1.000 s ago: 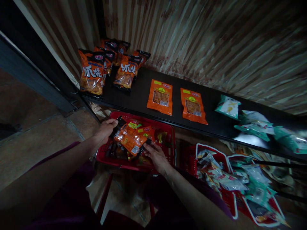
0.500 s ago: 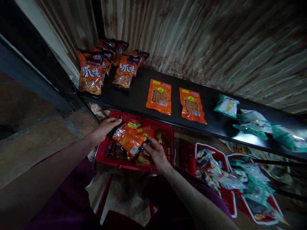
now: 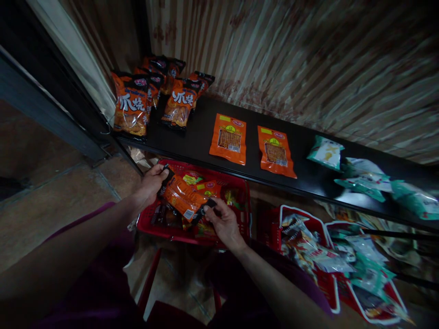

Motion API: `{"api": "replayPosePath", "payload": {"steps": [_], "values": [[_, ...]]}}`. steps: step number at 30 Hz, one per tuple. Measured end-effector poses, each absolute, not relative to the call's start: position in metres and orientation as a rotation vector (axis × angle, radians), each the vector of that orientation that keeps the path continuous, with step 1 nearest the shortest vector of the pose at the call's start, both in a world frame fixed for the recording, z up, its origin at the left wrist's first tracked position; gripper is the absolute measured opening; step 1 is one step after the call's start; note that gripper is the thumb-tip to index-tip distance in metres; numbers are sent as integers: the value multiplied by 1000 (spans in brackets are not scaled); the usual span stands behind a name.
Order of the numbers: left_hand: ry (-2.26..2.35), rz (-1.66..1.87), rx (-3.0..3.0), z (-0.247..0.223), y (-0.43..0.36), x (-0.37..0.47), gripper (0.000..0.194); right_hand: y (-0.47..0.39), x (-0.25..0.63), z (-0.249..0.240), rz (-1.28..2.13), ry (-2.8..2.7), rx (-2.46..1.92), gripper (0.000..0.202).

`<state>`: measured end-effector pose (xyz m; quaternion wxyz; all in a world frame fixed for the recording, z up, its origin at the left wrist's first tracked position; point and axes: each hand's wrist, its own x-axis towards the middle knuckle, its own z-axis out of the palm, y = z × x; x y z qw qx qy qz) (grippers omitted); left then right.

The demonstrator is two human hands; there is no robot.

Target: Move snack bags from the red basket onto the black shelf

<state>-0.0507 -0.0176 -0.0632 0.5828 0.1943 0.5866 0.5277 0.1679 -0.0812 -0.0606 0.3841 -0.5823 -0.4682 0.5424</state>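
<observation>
An orange and black snack bag (image 3: 183, 195) is stretched between my two hands above a red basket (image 3: 245, 224). My left hand (image 3: 151, 183) pinches its black end at the upper left. At the lower right, my right hand (image 3: 224, 222) grips the other black end. The side facing me carries a barcode label and small print. Beneath it, several snack packets lie in the basket, among them an orange pouch (image 3: 210, 188) and a yellow-green packet (image 3: 192, 178); the held bag partly hides them.
Several upright orange and black bags (image 3: 132, 107) stand at the left of a black shelf (image 3: 192, 141). Two flat orange pouches (image 3: 229, 140) lie mid-shelf, with green and white bags (image 3: 325, 152) farther right. Two more red baskets (image 3: 331, 292) hold snack bags below. A metal post (image 3: 51, 114) rises at left.
The bag's left end and my left hand have shifted slightly, and the bag now looks more bunched. Both hands keep their hold. The picture is darker.
</observation>
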Motion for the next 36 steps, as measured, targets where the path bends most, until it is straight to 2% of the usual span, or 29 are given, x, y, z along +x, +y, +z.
{"api": "replayPosePath", "payload": {"steps": [4,8,15,25,30,36], "values": [[1311,1284,420,-69,-17,-50,16,-87,173,-56,1113,-1547,-1471,20],[1250,1303,389,-75,-16,-50,16,-94,174,-52,931,-1809,-1407,24],[1220,1313,368,-75,-14,-45,12,-99,169,-48,781,-2000,-1295,25],[1095,1289,280,-70,-14,-34,10,-109,163,-35,331,-2263,-1007,26],[1076,1235,235,-70,-15,-27,13,-112,159,-36,271,-2284,-864,35],[1076,1188,229,-65,-14,-19,10,-114,157,-33,303,-2311,-825,34]]}}
